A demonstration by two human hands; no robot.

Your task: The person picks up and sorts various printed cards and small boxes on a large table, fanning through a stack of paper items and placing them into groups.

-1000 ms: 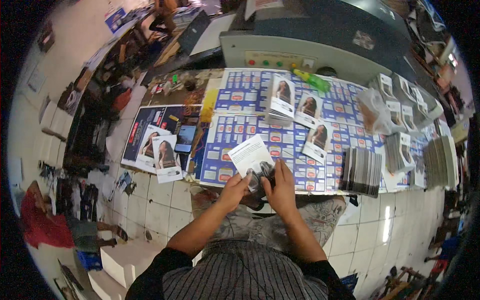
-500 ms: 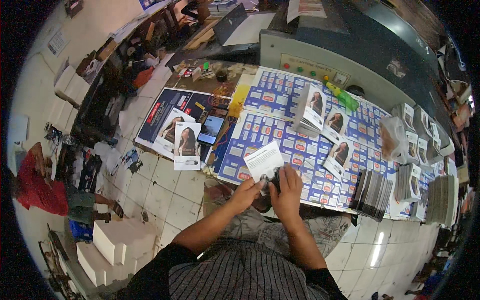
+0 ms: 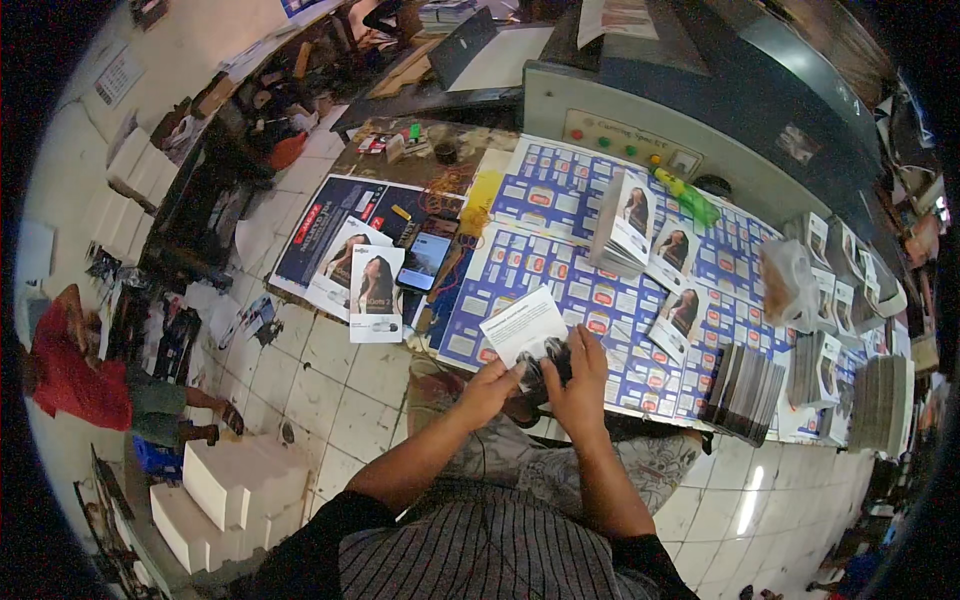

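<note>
Over my lap, at the table's front edge, I hold a printed leaflet (image 3: 527, 328) with a white text top and a dark photo on its lower half. My left hand (image 3: 488, 392) pinches its lower left side between thumb and fingers. Along its right edge lies my right hand (image 3: 584, 385), fingers stretched upward behind or beside the sheet and thumb on the dark part. Beyond the leaflet is the table covering of blue printed sheets (image 3: 520, 262). A stack of leaflets (image 3: 622, 225) with a portrait on top stands farther right, and loose leaflets (image 3: 676, 318) lie near it.
A phone (image 3: 424, 262) and leaflets (image 3: 376, 290) lie at the left. On the right are a row of dark-edged leaflets (image 3: 745, 390), more stacks (image 3: 882, 400) and a plastic bag (image 3: 790, 280). A grey machine (image 3: 640, 135) borders the back; another person (image 3: 85, 355) is far left.
The leaflet has come slightly lower and to the left, and more of its dark photo shows. My right hand's fingers have straightened along its edge; my left hand still pinches it.
</note>
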